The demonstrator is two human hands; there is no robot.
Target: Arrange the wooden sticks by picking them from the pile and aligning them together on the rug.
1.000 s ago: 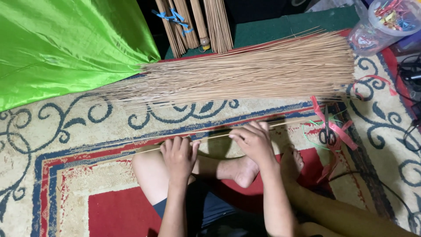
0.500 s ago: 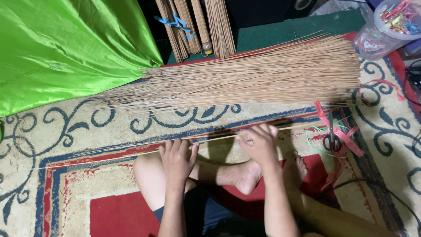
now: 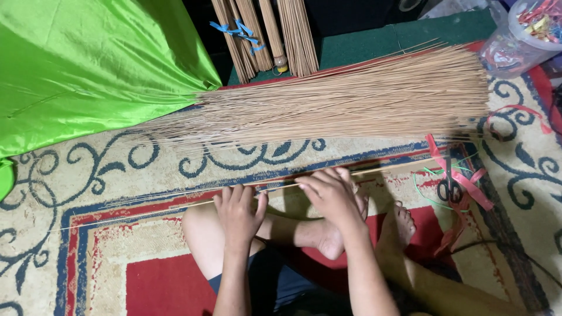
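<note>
Fingers of left hand (image 3: 237,213) and right hand (image 3: 331,192) pinched narrow on a few thin tan broom sticks (image 3: 175,205) stretched across the patterned cream, blue and red carpet (image 3: 117,169), just above crossed legs. Big loose pile of tan sticks (image 3: 351,99) further up, nothing blocking it. Shiny green cloth (image 3: 88,70) at top-left corner, clear plastic tub (image 3: 521,41) top-right, black-handled scissors (image 3: 449,187) on pink ribbon (image 3: 462,181) near right edge.

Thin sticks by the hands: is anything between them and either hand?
No. Both the left hand and the right hand already rest on the thin sticks on the rug. The big stick pile lies apart, beyond them.
</note>
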